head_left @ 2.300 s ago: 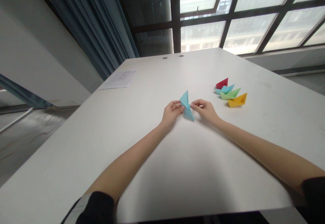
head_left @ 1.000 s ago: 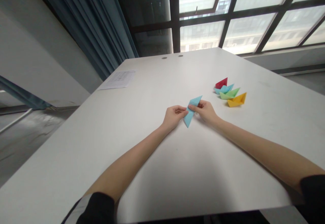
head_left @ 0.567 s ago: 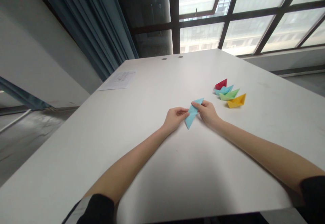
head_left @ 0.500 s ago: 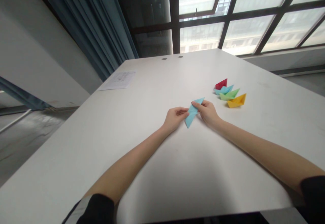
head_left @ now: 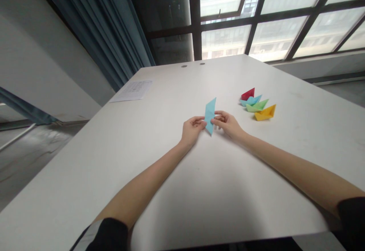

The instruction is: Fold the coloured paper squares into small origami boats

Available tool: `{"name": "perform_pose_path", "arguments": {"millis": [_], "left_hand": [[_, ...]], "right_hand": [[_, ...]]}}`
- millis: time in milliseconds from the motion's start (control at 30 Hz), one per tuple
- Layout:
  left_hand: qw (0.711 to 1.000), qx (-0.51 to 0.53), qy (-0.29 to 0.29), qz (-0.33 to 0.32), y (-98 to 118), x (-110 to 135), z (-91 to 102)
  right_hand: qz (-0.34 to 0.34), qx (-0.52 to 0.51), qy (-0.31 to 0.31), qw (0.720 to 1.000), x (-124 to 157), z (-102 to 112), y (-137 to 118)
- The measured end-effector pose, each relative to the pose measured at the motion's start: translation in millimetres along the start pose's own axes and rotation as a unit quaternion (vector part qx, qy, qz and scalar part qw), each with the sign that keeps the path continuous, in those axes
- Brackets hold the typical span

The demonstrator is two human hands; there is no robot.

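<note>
A folded light-blue paper piece (head_left: 210, 114) stands nearly upright above the white table (head_left: 199, 190), a slim pointed shape. My left hand (head_left: 191, 129) pinches its left side and my right hand (head_left: 227, 123) pinches its right side, both with fingers closed on the paper. Just right of my right hand lie finished paper boats in a row: red (head_left: 248, 93), light blue (head_left: 251, 100), green (head_left: 257, 106) and yellow (head_left: 265, 112).
A printed white sheet (head_left: 132, 90) lies at the table's far left edge. Blue curtains (head_left: 108, 30) hang at the back left, and large dark-framed windows (head_left: 256, 19) stand behind the table. Two small round holes (head_left: 193, 65) sit near the table's far edge.
The blue paper was tilted low toward the right between my hands; it now stands nearly upright, lifted a little, with both hands still pinching it.
</note>
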State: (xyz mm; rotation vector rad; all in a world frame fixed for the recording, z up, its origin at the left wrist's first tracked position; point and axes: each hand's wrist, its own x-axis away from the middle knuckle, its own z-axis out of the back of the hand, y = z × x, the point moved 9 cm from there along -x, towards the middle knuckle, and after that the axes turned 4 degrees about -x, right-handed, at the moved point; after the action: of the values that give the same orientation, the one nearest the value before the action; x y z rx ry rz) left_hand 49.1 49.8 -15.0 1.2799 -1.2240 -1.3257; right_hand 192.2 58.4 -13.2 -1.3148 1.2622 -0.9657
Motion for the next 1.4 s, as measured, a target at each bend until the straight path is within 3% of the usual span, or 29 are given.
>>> {"name": "perform_pose_path", "arguments": {"millis": [167, 267, 400, 500, 700, 867, 1000, 1400], "left_hand": [[1.0, 0.003, -0.004, -0.002, 2, 0, -1.1], [0.998, -0.02, 0.035, -0.038, 8, -1, 5.8], [0.988, -0.077, 0.101, -0.088, 19, 0, 18.3], [0.98, -0.134, 0.098, -0.108, 24, 2, 17.9], [0.95, -0.265, 0.046, -0.16, 33, 7, 5.6], [0.938, -0.309, 0.02, -0.154, 33, 8, 1.1], [0.937, -0.316, 0.013, -0.147, 33, 9, -0.1], [0.911, -0.374, -0.056, -0.163, 29, 9, -15.9]], "right_hand": [[0.041, 0.075, -0.01, 0.996, 1, -2, -11], [0.091, 0.176, -0.022, 0.98, -1, 2, -28], [0.157, 0.37, -0.104, 0.91, -2, -5, -50], [0.159, 0.453, -0.18, 0.859, 1, -13, -53], [0.138, 0.494, -0.25, 0.821, 5, -19, -45], [0.138, 0.484, -0.25, 0.827, 6, -19, -46], [0.169, 0.494, -0.249, 0.816, 7, -22, -49], [0.168, 0.623, -0.197, 0.738, 4, -19, -29]]}}
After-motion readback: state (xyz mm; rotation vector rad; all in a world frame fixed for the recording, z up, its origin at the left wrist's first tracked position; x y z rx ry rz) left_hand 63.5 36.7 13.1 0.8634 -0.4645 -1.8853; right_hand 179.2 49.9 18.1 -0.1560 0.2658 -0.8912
